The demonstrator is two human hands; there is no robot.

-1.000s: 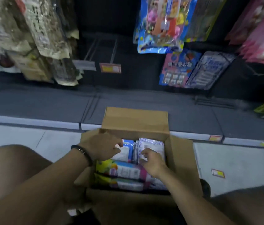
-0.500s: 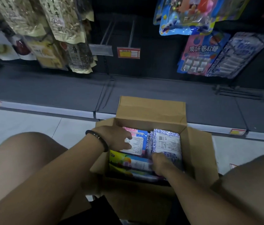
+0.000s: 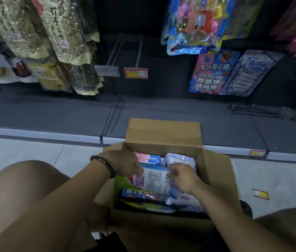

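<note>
A flat white-and-blue plastic snack pack with a printed label [image 3: 152, 180] has been lifted out of the back row, where it stood upright half a second ago. It is now held tilted above the other packs inside the open brown cardboard box [image 3: 163, 131]. Its left edge is gripped by the curled fingers of the left hand [image 3: 125, 165], and its right corner is pinched by the right hand [image 3: 181, 177]. Unpacking is judged to be under way (hanging probably follows). The box is set on pale floor tiles [image 3: 25, 153] against a dark grey bottom shelf [image 3: 52, 113], below bare metal peg hooks [image 3: 139, 51].
</note>
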